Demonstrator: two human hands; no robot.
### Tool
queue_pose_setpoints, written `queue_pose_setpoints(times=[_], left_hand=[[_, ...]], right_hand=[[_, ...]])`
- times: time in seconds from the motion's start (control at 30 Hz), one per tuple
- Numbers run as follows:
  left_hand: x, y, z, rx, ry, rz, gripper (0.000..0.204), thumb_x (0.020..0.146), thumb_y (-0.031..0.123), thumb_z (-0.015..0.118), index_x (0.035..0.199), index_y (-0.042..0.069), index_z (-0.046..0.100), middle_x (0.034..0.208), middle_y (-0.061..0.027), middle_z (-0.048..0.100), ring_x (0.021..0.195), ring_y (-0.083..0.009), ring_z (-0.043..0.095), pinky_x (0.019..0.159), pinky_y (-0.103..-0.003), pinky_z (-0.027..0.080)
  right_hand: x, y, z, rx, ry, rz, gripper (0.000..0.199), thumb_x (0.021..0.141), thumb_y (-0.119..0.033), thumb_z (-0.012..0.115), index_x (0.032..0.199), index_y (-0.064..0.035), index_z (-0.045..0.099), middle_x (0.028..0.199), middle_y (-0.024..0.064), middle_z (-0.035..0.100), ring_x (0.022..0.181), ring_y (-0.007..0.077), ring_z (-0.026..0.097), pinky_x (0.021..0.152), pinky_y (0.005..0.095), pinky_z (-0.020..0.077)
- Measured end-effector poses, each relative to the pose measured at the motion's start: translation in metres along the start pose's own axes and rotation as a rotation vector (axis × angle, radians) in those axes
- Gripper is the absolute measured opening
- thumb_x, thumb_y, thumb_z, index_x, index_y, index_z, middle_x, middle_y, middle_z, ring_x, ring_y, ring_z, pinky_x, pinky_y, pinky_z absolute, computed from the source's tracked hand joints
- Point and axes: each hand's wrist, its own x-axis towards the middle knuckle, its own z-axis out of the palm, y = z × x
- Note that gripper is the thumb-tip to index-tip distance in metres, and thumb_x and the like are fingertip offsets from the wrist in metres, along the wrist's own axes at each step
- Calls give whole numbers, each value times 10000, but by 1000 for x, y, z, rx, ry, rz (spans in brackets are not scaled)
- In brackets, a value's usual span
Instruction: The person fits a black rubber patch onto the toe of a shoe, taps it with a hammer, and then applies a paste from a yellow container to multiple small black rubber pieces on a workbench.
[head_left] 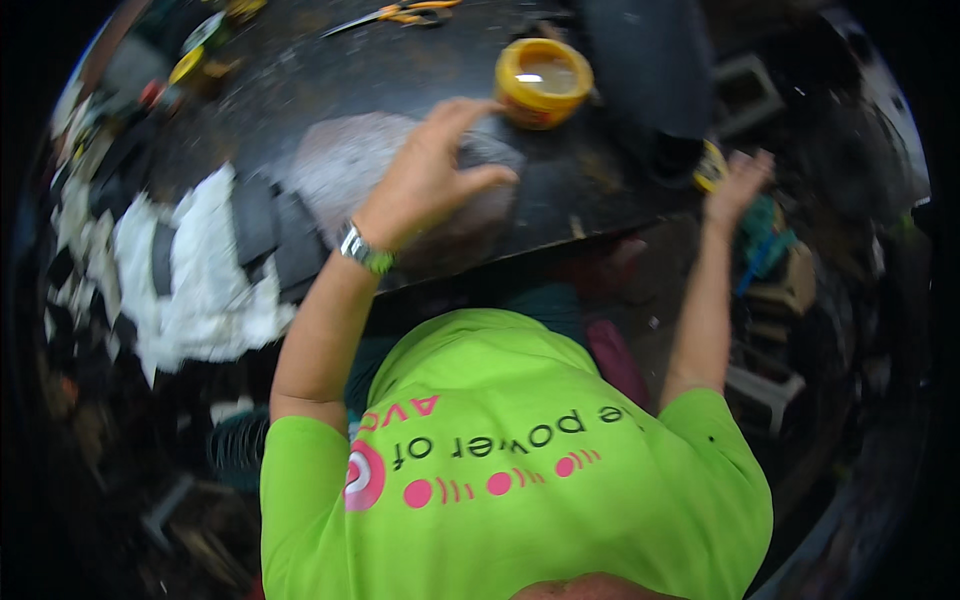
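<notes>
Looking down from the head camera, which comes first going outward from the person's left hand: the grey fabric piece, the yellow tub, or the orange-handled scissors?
From the left hand:
1. Grey fabric piece, directly under the hand.
2. Yellow tub, just beyond the fingertips, to the right.
3. Orange-handled scissors, at the bench's far edge.

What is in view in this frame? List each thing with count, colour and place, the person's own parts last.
worktable: one, black, across the upper half
grey piece: one, pale grey, mid-table, under the left hand
round tub: one, yellow, open, just beyond the left hand
scissors: one pair, orange handles, top edge
white cloth: one crumpled heap, table's left end
dark strips: a few, black, beside the cloth
shirt: one, lime green with pink dots, bottom centre
wristwatch: one, metal band, left wrist
left hand: open, flat on the grey piece
right hand: open, at the table's right edge; blurred
</notes>
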Motion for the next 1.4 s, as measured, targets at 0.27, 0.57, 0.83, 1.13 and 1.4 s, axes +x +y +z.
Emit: queue_pose_setpoints(times=[0.27,0.57,0.83,1.13,1.4], left_hand=[[-138,49,-56,-121,302,-271,359,822,36,801,1170,21,711,1000,-117,735,870,-194,725,791,-294,558],[-227,5,-137,437,830,-468,223,837,45,779,1053,17,729,1017,-116,728,954,-261,694,874,-344,521],[-261,-96,-234,722,715,-639,395,809,253,808,1135,43,731,1099,-155,732,1033,-310,695,917,-386,527],[-235,-83,-251,881,783,-450,267,809,82,696,1069,127,740,967,-115,749,883,-308,710,832,-403,529],[-190,-26,-227,849,976,11,461,780,84,786,1223,142,669,1161,-68,667,1123,-237,611,1041,-426,393]], right_hand=[[-49,-227,-26,777,-704,-685,277,896,-22,683,1172,-18,677,1171,142,680,1130,273,653,970,361,511],[-190,-394,83,974,-1070,-1088,418,810,-161,798,1203,-90,676,1204,162,663,1134,346,605,994,438,468],[-223,-463,102,913,-1194,-1149,407,864,-264,752,1235,-118,673,1203,173,663,1135,363,605,957,451,503],[-225,-516,88,932,-767,-1079,605,779,-129,780,1348,-164,578,1270,131,613,1202,327,572,918,447,530],[-182,-480,85,1146,-963,-659,282,908,-37,683,1189,-61,680,1021,130,732,958,314,706,894,352,539]])
